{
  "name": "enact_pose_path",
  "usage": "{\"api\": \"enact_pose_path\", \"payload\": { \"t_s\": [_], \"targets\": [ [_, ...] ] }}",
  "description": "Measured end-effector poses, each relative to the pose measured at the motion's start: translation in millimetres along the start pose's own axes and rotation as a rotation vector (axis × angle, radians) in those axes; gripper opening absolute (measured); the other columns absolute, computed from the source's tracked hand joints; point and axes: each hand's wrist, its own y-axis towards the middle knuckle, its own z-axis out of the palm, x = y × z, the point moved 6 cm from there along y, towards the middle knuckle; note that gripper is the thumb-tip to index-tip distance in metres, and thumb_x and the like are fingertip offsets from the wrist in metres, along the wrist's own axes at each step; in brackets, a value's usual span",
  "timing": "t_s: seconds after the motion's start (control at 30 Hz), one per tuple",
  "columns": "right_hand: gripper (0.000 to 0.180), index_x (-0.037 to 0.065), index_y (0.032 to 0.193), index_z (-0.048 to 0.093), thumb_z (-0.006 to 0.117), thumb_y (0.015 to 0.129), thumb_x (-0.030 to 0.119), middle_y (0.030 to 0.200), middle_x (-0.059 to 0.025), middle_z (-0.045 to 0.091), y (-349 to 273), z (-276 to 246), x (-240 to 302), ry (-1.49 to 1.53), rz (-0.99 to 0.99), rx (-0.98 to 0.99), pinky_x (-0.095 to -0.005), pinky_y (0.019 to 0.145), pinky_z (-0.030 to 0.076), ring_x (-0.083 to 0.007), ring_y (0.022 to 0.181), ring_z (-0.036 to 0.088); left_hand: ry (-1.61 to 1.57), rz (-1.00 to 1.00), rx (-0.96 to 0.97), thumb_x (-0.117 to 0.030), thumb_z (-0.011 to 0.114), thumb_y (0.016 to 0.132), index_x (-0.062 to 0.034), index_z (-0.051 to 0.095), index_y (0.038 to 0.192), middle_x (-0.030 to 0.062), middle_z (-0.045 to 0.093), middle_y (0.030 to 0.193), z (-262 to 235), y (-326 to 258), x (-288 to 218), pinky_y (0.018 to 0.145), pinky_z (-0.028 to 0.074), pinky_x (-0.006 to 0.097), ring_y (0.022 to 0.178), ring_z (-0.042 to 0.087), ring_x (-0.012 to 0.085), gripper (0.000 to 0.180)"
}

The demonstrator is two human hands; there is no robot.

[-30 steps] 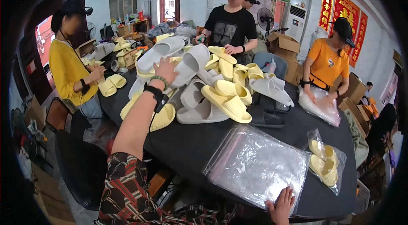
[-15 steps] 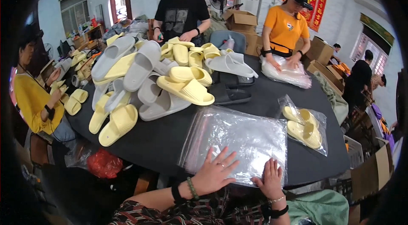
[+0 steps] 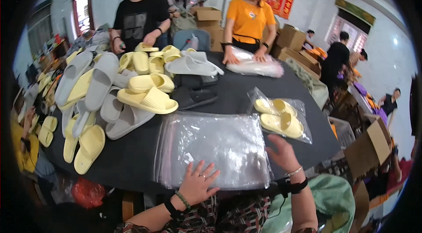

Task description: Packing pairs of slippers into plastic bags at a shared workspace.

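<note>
A stack of clear plastic bags (image 3: 215, 140) lies flat on the black table in front of me. My left hand (image 3: 198, 183) rests on its near edge, fingers spread, holding nothing. Off the stack's right edge, my right hand (image 3: 283, 154) is raised with thumb and fingers apart and nothing in it. Beyond that hand lies a clear bag with a pair of yellow slippers (image 3: 281, 125) inside.
A heap of grey and yellow slippers (image 3: 99, 85) covers the table's left side, with black slippers (image 3: 193, 96) beside it. Across the table, a person in orange (image 3: 250, 22) presses on another bag stack (image 3: 255, 66). Cardboard boxes (image 3: 367, 145) and green cloth (image 3: 329, 198) sit at right.
My right hand has lifted off the bag stack and moved to its right side. My left hand still lies on the stack. The whole view has swung to the right.
</note>
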Motion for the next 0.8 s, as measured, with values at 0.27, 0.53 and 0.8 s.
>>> {"api": "enact_pose_path", "payload": {
  "t_s": [0.27, 0.53, 0.8],
  "targets": [
    [0.072, 0.010, 0.138, 0.049, 0.078, 0.072, 0.014, 0.156, -0.0196, 0.026, 36.1, -12.2, -99.9, -0.661, 0.150, 0.019, -0.0578, 0.111, 0.029, -0.0430, 0.146, 0.019, -0.039, 0.029, -0.010, -0.053, 0.051, 0.094, -0.0177, 0.051, 0.140, 0.0108, 0.045, 0.148, 4.4, -8.2, -1.4, 0.109, 0.023, 0.065, 0.135, 0.039, 0.0383, 0.058],
    [0.073, 0.015, 0.139, 0.046, 0.076, 0.073, 0.005, 0.145, -0.0185, 0.039, 37.3, -19.4, -160.8, -0.639, 0.276, -0.024, -0.0454, 0.100, 0.045, -0.0425, 0.122, 0.049, -0.049, 0.018, 0.031, -0.054, 0.050, 0.095, -0.0193, 0.047, 0.143, 0.0103, 0.040, 0.151, 6.0, -0.6, -0.6, 0.110, 0.020, 0.066, 0.136, 0.037, 0.0393, 0.060],
    [0.037, 0.004, 0.107, 0.061, 0.070, 0.071, -0.004, 0.112, -0.0176, 0.054, 20.7, -41.9, -178.1, -0.456, 0.183, -0.233, -0.0441, 0.085, 0.050, -0.0379, 0.102, 0.057, -0.050, 0.038, -0.017, -0.053, 0.048, 0.095, -0.0160, 0.049, 0.141, 0.0111, 0.045, 0.148, 4.2, -2.4, -2.3, 0.109, 0.024, 0.063, 0.136, 0.038, 0.0369, 0.060]
  ]
}}
